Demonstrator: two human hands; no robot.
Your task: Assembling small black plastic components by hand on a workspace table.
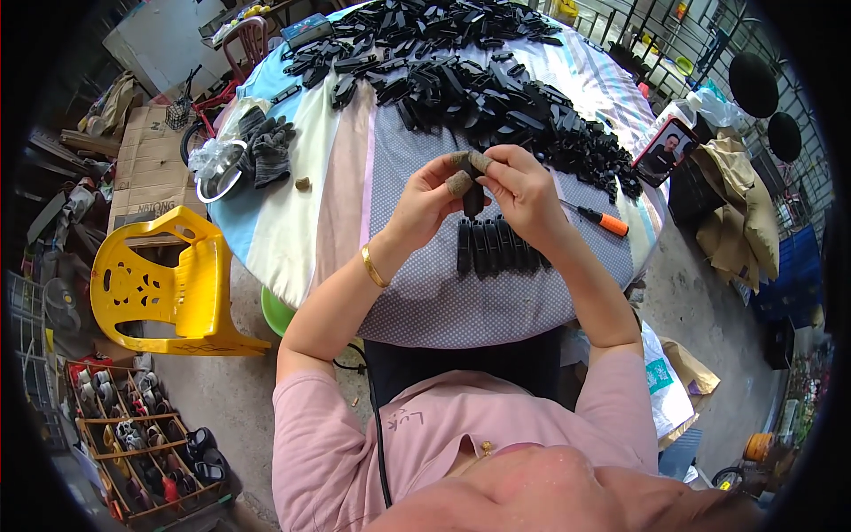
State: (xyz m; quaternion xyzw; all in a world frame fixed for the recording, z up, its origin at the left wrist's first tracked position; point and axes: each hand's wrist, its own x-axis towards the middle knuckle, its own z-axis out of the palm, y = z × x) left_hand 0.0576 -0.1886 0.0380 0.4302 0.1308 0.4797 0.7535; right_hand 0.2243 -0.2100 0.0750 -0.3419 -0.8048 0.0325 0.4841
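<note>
Over the near half of the round table, my left hand [424,202] and my right hand [523,188] meet around a small black plastic piece [473,202]. Fingers of both hands pinch it, and brownish covers wrap some fingertips. Part of the piece is hidden behind the fingers. Just below my hands, several similar black pieces [496,248] stand side by side in a neat row on the dotted cloth [417,306]. A tool with an orange handle [610,222] lies to the right of that row.
Black parts form a big heap [479,97] across the far side. A phone [665,151] leans at the right edge. On the left are dark gloves [269,151], a metal bowl [223,183] and a loose brown finger cover [303,183]. A yellow chair [199,293] stands left of the table.
</note>
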